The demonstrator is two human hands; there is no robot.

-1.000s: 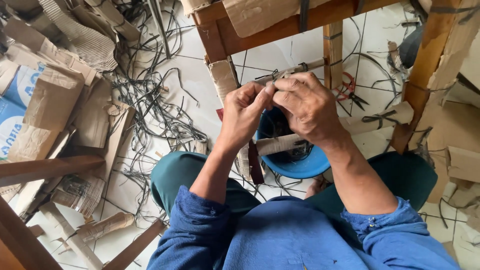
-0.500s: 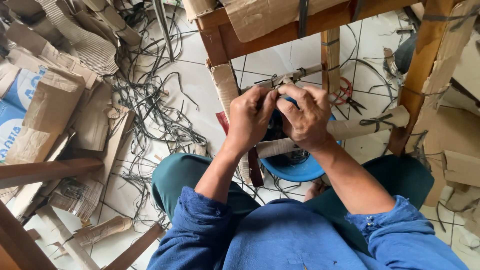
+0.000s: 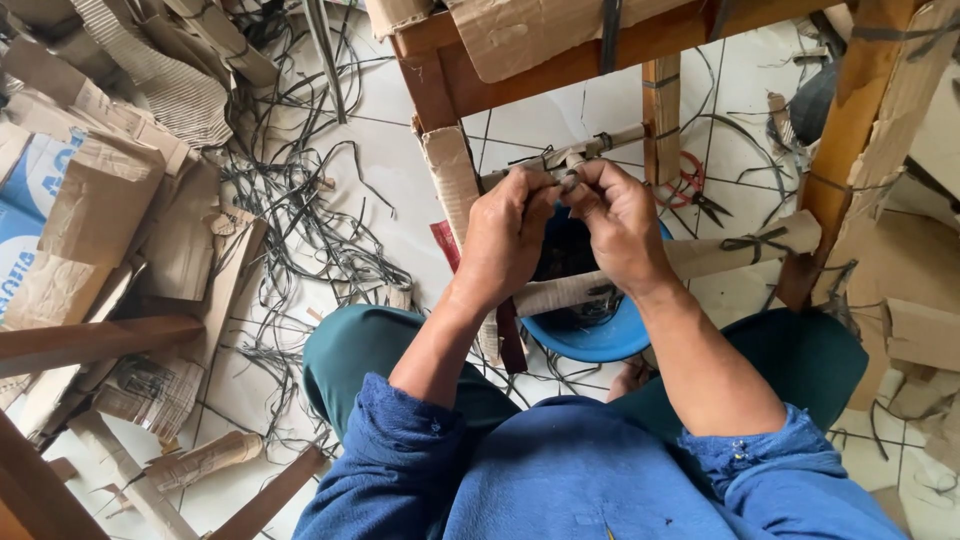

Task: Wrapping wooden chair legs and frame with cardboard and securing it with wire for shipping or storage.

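A cardboard-wrapped rung (image 3: 600, 145) of a wooden chair frame (image 3: 640, 45) runs across just above the two hands, bound with a thin dark strap (image 3: 603, 141). Both hands meet at it, thumbs nearly touching.

The left hand (image 3: 508, 240) is curled narrow, its fingers folded in and its fingertips pinched at the rung's wrapping near the left end; what lies inside the pinch is too small to tell. Its wrist bends upward, the forearm rising from a rolled blue sleeve (image 3: 400, 440) low in the picture.

The right hand (image 3: 622, 225) is likewise closed to a tight pinch, thumb and forefinger pressed together on a small dark bit at the rung, the knuckles arched toward the camera. Its forearm slants down to the right into the other sleeve.

Directly beneath the hands sits a blue bowl (image 3: 598, 340) on the tiled floor (image 3: 400, 190), partly hidden by a second wrapped rung (image 3: 700, 255) that passes under the right wrist. To the right of the right hand lie red-handled scissors (image 3: 695, 190). Left of the left hand a cardboard-covered chair leg (image 3: 452, 180) hangs down, and further left loose black strap cuttings (image 3: 300, 220) and torn cardboard pieces (image 3: 110, 180) litter the floor.
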